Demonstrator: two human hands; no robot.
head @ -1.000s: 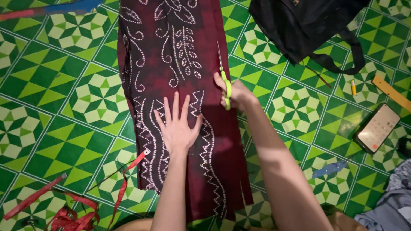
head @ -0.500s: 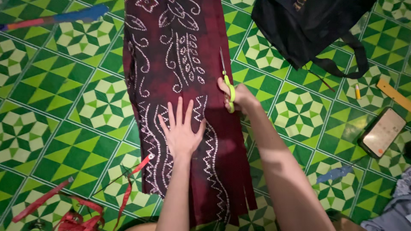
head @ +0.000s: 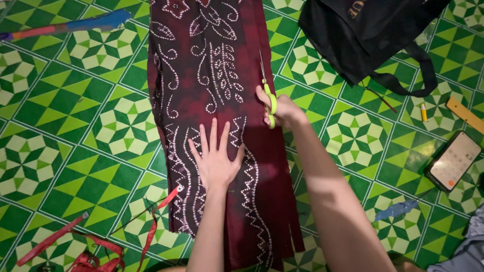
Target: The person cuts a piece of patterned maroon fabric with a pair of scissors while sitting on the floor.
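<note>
**A:** So what am I looking at from the head cam, how are the hands sitting?

**B:** From my remote seat: the left hand (head: 216,160) lies flat, palm down, fingers spread and pointing away from the body, pressing on the maroon patterned cloth (head: 212,75). The forearm runs straight up from the bottom edge. That cloth is a long strip laid on the green tiled floor (head: 75,116), stretching from the top of the view down to the person's lap.

**A:** And the right?

**B:** The right hand (head: 281,108) is closed through the loops of the green-handled scissors (head: 267,93), wrist a bit bent, forearm coming in diagonally from lower right. The blades point away along the cloth's right side, near its edge. I can't tell if the blades are parted or together; they look like one thin line from here.

**A:** Anything around?

**B:** A black bag (head: 368,35) top right, a phone (head: 452,161) at the right edge, a wooden ruler (head: 465,115) just above it, and red strips (head: 91,247) bottom left.
</note>
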